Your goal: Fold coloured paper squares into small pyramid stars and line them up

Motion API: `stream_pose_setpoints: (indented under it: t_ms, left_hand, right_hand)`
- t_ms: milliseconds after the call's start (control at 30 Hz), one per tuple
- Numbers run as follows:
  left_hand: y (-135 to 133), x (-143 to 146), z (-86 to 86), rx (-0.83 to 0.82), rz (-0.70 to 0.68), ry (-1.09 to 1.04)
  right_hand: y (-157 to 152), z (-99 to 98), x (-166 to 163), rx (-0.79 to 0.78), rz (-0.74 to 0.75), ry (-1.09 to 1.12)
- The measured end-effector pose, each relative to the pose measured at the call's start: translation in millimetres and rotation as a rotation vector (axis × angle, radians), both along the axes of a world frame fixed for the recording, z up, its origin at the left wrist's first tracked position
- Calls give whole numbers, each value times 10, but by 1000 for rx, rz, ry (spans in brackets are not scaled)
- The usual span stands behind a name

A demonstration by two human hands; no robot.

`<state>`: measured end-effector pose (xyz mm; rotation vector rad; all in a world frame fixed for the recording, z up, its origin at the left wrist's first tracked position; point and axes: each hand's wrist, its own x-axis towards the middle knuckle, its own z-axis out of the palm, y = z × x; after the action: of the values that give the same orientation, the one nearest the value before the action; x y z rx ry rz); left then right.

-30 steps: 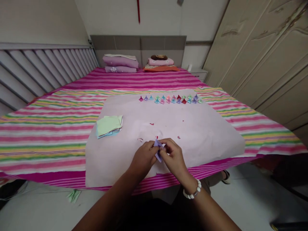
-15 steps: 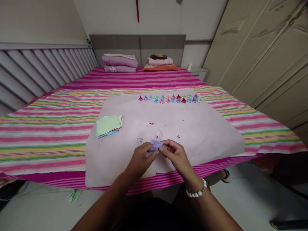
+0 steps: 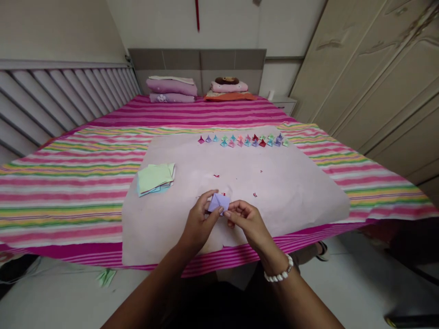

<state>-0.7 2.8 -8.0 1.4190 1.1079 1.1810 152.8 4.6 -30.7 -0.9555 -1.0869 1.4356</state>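
my left hand (image 3: pixel 199 224) pinches the folded purple paper (image 3: pixel 221 201) between thumb and fingers; my right hand (image 3: pixel 248 223) has thumb and fingers narrowed on its near right corner. position: over the pale sheet (image 3: pixel 291 194), about midway along the near edge. small red scraps (image 3: pixel 254 195) lie just beyond. paper stack (image 3: pixel 156 177), green on top: by the left edge. folded colored shapes (image 3: pixel 262 143): rows along the far edge, toward the far right corner.
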Motion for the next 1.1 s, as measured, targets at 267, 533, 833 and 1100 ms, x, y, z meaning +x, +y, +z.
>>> stream_pose_setpoints:
  t_ms: [267,533,833,1100]
  left_hand:
    - [11,10,81,-37,-77,-21]
    - [0,81,129,-143,-28,-97]
    - [63,50,40,-39,151,67]
    - [108,14,13,-23,95,148]
  right_hand:
    - [-13,-3,12,-28,103,-18]
    - [-37,-12,-39,0,74,-45]
    - [-107,8,-93,-42,118,-13]
    - [-105,-55,-107,-61,35,51]
